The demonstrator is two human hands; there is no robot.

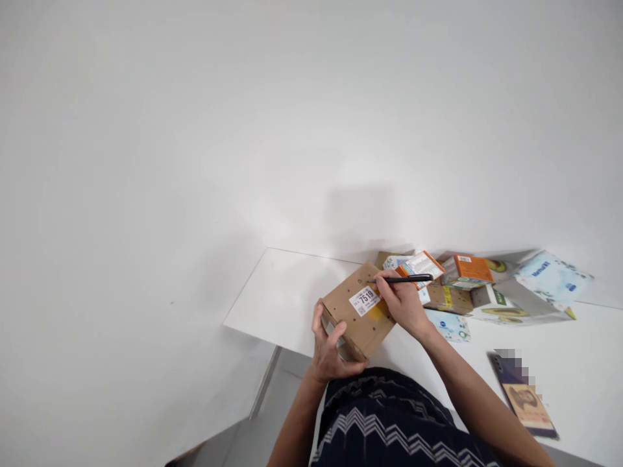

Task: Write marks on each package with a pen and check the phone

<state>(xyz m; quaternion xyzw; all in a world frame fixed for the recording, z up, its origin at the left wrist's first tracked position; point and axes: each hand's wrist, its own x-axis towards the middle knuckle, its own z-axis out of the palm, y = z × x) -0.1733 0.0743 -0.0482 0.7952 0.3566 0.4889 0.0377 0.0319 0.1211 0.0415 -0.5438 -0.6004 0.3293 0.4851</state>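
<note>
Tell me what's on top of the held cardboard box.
White label reading 7519, dark spots, a yellow patch. The right hand, holding a black pen, covers part of the box; anything under it is hidden.

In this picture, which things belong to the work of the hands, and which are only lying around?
In use:
brown cardboard box, held by the left hand;
black pen, in the right hand, pointed at the box's labelled face.

Apparently just lying about:
phone;
orange carton;
avocado-printed packaging;
light-blue packaging.
</note>
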